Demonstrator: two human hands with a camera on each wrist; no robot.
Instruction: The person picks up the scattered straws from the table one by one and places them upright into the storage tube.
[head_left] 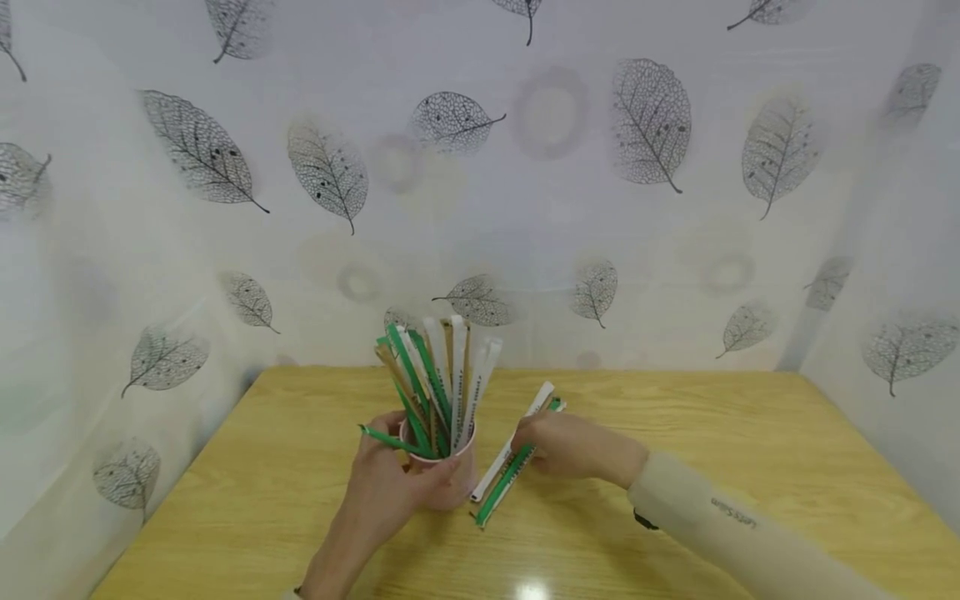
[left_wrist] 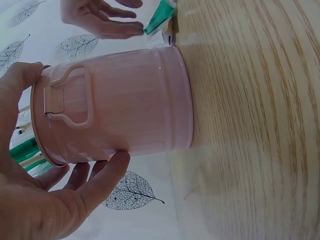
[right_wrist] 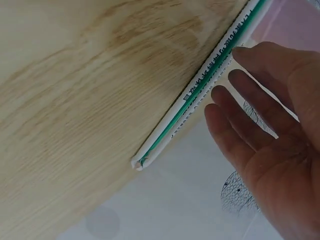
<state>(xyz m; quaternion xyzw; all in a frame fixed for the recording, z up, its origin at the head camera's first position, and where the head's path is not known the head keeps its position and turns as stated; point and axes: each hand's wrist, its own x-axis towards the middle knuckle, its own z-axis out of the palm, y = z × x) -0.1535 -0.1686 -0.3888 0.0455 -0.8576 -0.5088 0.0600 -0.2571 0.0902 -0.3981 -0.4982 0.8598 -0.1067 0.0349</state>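
A small pink metal bucket (head_left: 450, 487) stands upright on the table, filled with several paper-wrapped straws (head_left: 457, 375) in green, white and brown. My left hand (head_left: 382, 487) grips it near the rim, the thumb on one side and the fingers round the other. A wire handle (left_wrist: 90, 97) shows on its side in the left wrist view. One green wrapped straw (head_left: 386, 439) leans out low over the rim above that hand. Right of the bucket, several more wrapped straws (right_wrist: 200, 85) lie on the table. My right hand (head_left: 566, 446) is over them, fingers loosely bent, thumb tip close to them.
The wooden table (head_left: 697, 433) reaches back to a pale curtain (head_left: 480, 225) printed with dark leaves, which also hangs along both sides. A light glare spot lies near the table's front edge.
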